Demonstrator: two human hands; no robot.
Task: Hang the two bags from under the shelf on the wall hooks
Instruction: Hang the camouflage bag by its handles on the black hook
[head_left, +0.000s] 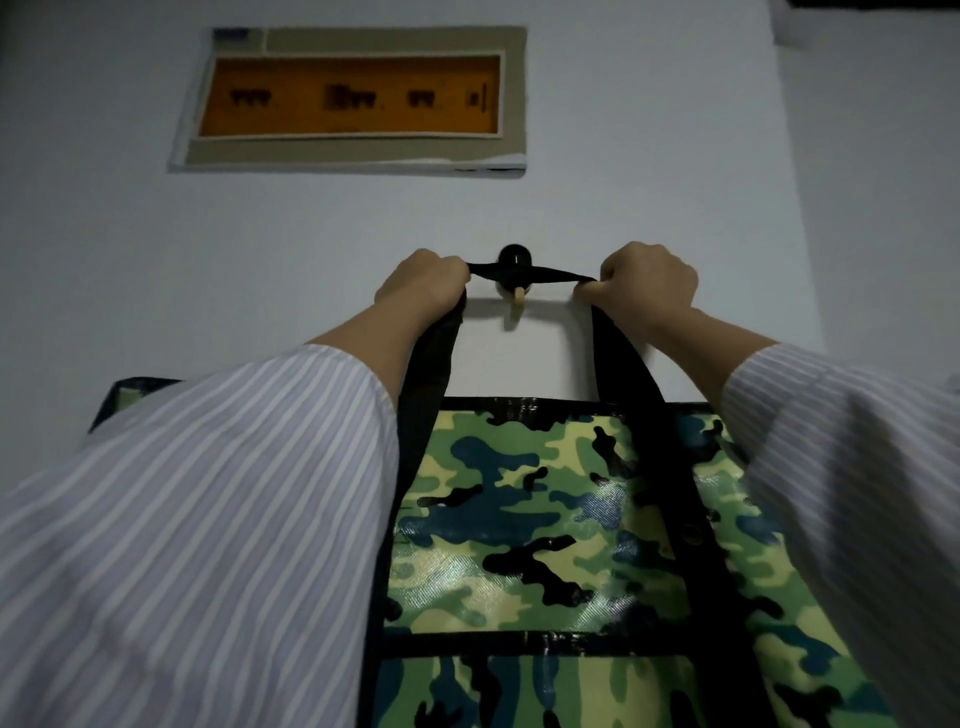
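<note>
A large camouflage bag (550, 519) with black trim hangs flat against the white wall in front of me. Its black strap (545, 274) is stretched level across a wall hook (514, 260) with a round black knob and a pale peg below it. My left hand (423, 280) is closed on the strap's left end. My right hand (647, 283) is closed on the right end. The strap lies just under the knob, touching the hook. A second bag is not clearly in view; a dark-edged camouflage corner (130, 400) shows behind my left sleeve.
A framed orange panel (350, 96) with a beige border hangs on the wall above the hook. A wall corner (789, 156) runs down the right side. My striped sleeves cover much of the lower view.
</note>
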